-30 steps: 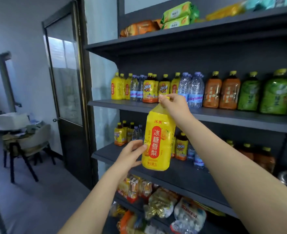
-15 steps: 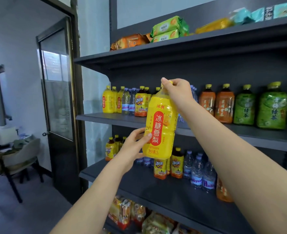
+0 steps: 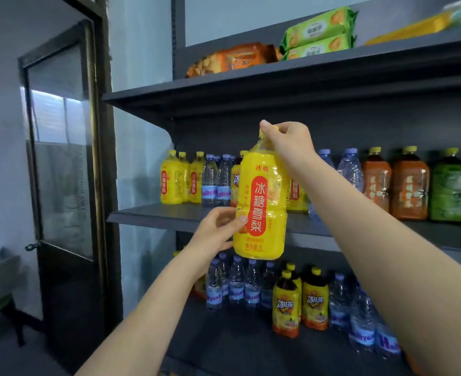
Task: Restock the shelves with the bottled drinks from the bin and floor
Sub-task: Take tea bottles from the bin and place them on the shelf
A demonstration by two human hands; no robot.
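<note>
- The left hand [image 3: 218, 232] cups the lower left side of the large yellow plastic bottle with a red label [image 3: 261, 207]. Its thumb presses beside the label, and the other fingers are hidden behind the bottle.
- The right hand [image 3: 289, 142] grips the bottle's yellow cap and neck from above, fingers bent tightly round them. The bottle hangs upright between the two hands.
- The bottle's base is lower than the front edge of the dark grey middle shelf [image 3: 156, 217] and higher than the clear water bottles on the lower shelf [image 3: 237, 286], touching neither.
- A bare strip of board runs along the front of the middle shelf, ahead of the standing row.
- That row, from left to right: matching yellow bottles [image 3: 171, 180], blue-capped water bottles [image 3: 215, 180], orange-brown tea bottles [image 3: 409, 185] and a green tea bottle [image 3: 451, 191].
- There is open height between their caps and the dark upper shelf [image 3: 251, 88]. The held bottle's cap is up in that gap.
</note>
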